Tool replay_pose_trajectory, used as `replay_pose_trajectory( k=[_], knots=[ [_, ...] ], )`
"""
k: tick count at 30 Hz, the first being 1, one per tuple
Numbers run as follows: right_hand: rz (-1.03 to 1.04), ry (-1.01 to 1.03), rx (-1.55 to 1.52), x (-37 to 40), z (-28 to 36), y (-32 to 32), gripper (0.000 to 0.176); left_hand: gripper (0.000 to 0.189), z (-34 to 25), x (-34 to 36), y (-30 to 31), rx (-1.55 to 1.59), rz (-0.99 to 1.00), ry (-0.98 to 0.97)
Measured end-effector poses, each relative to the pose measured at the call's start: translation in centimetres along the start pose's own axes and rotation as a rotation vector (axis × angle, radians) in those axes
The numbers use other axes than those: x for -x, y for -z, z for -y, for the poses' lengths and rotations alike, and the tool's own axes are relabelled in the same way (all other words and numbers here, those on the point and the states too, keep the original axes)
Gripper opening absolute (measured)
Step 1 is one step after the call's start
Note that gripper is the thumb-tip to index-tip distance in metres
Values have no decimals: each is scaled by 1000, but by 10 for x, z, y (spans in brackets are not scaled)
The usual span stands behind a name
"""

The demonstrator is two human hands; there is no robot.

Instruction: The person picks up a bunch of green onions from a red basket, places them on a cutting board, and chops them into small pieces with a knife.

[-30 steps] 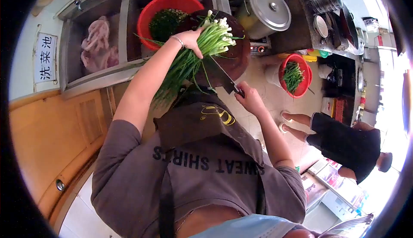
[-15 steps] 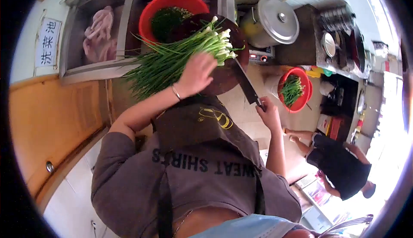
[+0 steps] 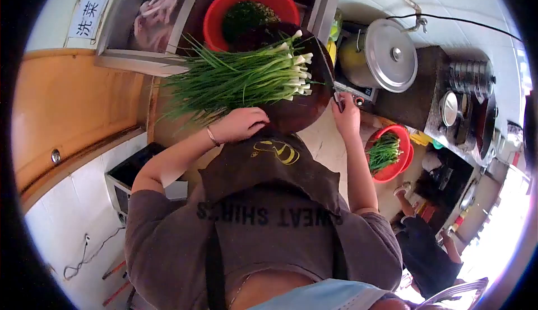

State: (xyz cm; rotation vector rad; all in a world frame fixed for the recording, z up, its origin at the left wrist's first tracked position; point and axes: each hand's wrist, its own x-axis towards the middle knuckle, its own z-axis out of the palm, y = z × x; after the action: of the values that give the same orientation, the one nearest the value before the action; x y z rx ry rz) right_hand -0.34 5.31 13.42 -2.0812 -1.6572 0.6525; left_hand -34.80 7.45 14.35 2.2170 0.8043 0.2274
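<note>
A thick bunch of green onions (image 3: 241, 80) lies across a dark round board (image 3: 302, 111), white ends to the right and green tops over the left edge. My left hand (image 3: 244, 124), a bracelet at its wrist, is at the board's near edge beside the bunch, fingers curled with nothing visible in them. At the right edge, my right hand (image 3: 347, 111) grips a knife (image 3: 335, 88). Its dark blade points away from me over the board, right of the white ends. Behind the board, a red basin (image 3: 210, 21) holds chopped greens (image 3: 246, 18).
Pale meat (image 3: 159, 13) lies in the left sink compartment. A lidded steel pot (image 3: 392, 55) stands on a cooker at the right. Below it, a red basin (image 3: 386, 172) holds more green onions. Another person (image 3: 423, 254) is at the lower right.
My left hand has moved off the green onions to the board's near edge, its fingers now curled. The knife has swung more upright beside the white ends. The view has shifted.
</note>
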Motion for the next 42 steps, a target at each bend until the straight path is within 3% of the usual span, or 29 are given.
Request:
replay_pose_trajectory(
  k=[1,3,4,6,10,13,16,19,20,23,25,27,29,31,32,33,36,39,41,42],
  knots=[
    [30,2,-49,1,2,-3,32,19,-23,-12,23,249,-8,46],
    [65,26,-98,4,-2,-12,34,12,-39,-46,62,253,-295,48],
    [71,39,-104,6,-2,-14,34,13,-32,-67,71,235,-479,52],
    [95,-87,-157,12,-4,-18,33,13,1,-112,89,293,-582,109],
    [57,-78,-199,22,-7,-25,34,22,86,-198,76,6,-353,359],
    [32,-78,-229,24,-4,-31,33,28,80,-245,67,-186,-27,597],
    [-14,-83,-235,25,-3,-32,33,27,83,-262,46,-374,51,565],
    [-49,-89,-249,26,-6,-29,34,26,64,-254,51,-294,170,432],
    [-73,-76,-255,27,-6,-31,34,30,70,-255,52,-252,294,409],
    [-98,-79,-242,28,-9,-37,35,33,90,-248,55,-74,289,346],
    [-103,-68,-254,28,-5,-37,35,38,92,-240,61,-129,301,344],
    [-107,-57,-261,28,-1,-35,35,46,101,-224,59,-192,-132,252],
    [-74,-84,-242,27,4,-34,34,53,116,-212,58,-255,-214,231],
    [-73,-85,-223,28,4,-38,34,59,108,-200,66,58,86,256],
    [-76,-86,-205,28,4,-39,34,67,95,-191,67,186,169,397],
    [-74,-89,-203,28,5,-41,34,80,92,-184,67,189,223,390],
    [-57,-45,-282,28,10,-45,35,105,74,-164,57,25,274,286],
    [-40,-59,-302,28,19,-46,35,124,32,-148,38,-252,204,253],
    [-28,-109,-296,26,20,-49,35,131,5,-130,17,-473,121,237],
    [-25,-115,-295,25,19,-49,35,133,5,-122,-2,-502,-34,181]
  ],
)
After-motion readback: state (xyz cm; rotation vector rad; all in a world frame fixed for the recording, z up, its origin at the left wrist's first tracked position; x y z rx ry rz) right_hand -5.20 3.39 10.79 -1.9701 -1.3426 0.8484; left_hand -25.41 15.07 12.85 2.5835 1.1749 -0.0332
